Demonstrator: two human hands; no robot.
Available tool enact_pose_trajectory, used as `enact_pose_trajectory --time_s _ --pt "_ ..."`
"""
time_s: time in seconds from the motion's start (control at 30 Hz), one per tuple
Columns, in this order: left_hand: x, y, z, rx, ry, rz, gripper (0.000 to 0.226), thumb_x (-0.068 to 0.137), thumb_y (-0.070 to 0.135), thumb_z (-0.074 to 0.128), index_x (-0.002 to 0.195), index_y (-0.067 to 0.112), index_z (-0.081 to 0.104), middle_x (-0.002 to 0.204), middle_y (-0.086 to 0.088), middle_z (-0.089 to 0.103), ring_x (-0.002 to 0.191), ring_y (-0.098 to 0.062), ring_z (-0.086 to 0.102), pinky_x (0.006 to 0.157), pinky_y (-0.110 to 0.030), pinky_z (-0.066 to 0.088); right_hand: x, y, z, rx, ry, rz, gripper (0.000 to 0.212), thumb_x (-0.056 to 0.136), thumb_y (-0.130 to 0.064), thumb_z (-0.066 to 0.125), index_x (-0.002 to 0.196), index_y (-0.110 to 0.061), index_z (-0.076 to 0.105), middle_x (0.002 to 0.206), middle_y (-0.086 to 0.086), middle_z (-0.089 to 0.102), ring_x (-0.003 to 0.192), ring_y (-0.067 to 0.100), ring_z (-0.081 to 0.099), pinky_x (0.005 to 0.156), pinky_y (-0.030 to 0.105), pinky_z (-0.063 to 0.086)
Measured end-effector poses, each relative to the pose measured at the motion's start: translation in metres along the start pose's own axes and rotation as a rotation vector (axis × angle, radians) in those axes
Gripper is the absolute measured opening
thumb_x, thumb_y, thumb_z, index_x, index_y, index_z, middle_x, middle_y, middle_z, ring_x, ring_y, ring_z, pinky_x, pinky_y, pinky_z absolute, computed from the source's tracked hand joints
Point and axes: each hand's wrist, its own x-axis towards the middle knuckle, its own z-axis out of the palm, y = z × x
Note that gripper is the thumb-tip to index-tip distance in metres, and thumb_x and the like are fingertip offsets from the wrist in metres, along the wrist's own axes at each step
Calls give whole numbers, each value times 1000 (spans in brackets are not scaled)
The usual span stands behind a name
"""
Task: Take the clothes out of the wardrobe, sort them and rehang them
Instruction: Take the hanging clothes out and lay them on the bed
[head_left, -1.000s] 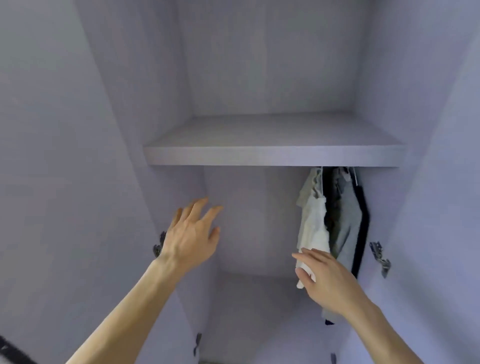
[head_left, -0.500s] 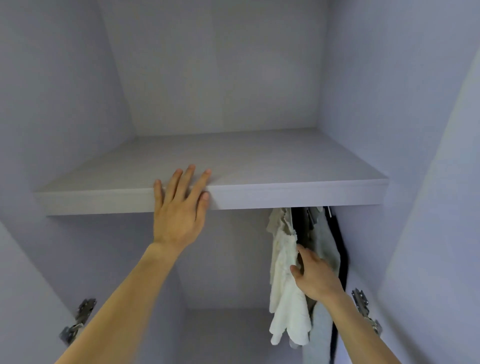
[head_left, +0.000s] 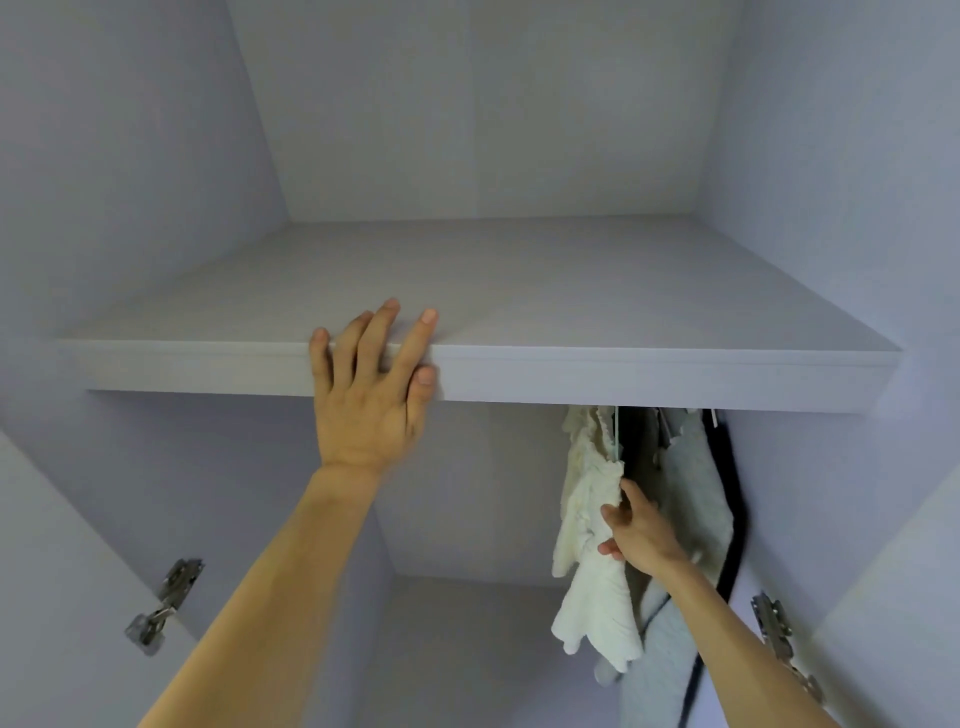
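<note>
Left hand: the left hand is raised to the shelf; its fingers lie nearly straight over the front edge, tips on the top face; the thumb presses flat against the front face; the hand is spread and encloses nothing, merely resting on the board.
Right hand: the right hand is lower, beneath the shelf; its thumb and curled fingers are closed on the inner edge of the cream garment, pinching the cloth.
Cream garment: it hangs under the shelf, directly in the right hand's grip; most of its cloth falls to the left of and below that hand; its top vanishes behind the shelf's front edge.
Hanger wire: a thin pale hanger wire runs straight up from just above the right thumb to the shelf's underside.
Grey garment: the grey garment hangs just to the right of the grip, passing behind the wrist and reaching below the forearm.
Black garment: the black garment hangs farthest right of the grip, beside the wardrobe wall.
Hinges: the left hinge sits below and left of the left forearm; the right hinge sits just right of the right forearm.
</note>
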Motion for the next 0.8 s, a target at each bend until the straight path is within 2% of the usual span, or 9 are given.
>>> enact_pose_trajectory --time_s 0.1,0.3,0.43,0.57,0.7,0.8 --pt "0 0 1 -4 -7 2 49 106 41 26 155 35 26 149 -6 40 132 -28 40 118 -54 17 2 -3 2 42 -41 1 55 102 -23 48 153 -23 26 111 1 60 65 14 74 56 22 55" --pt "1 1 -4 -5 -46 -8 48 106 40 25 153 33 30 147 -8 42 131 -29 40 114 -57 22 4 -14 -2 210 -131 34 47 97 -9 60 138 -19 40 114 12 59 68 22 74 68 35 58" --pt "1 3 -11 -12 -119 -22 49 105 41 22 154 34 27 150 -9 40 134 -29 37 116 -57 19 -10 -25 -3 322 -120 9 45 94 -6 65 132 -20 44 115 16 60 65 21 72 58 29 57" --pt "2 5 -18 -16 -181 -38 50 106 43 18 156 35 22 154 -9 37 137 -30 36 118 -56 15 -21 -38 -10 409 -132 -45 38 94 -7 66 127 -15 50 114 19 60 67 21 72 56 27 54" --pt "2 8 -28 -19 -249 -47 50 106 42 19 156 36 22 154 -9 37 137 -30 36 118 -55 15 -39 -46 -10 378 -156 -95 41 94 -11 67 131 -15 50 108 14 60 70 22 73 56 25 53" --pt "3 8 -35 -15 -311 -54 51 106 42 20 156 35 23 154 -8 37 137 -30 38 118 -55 16 -58 -46 -5 345 -167 -125 39 95 -13 65 131 -19 50 113 14 59 72 25 74 58 26 53"
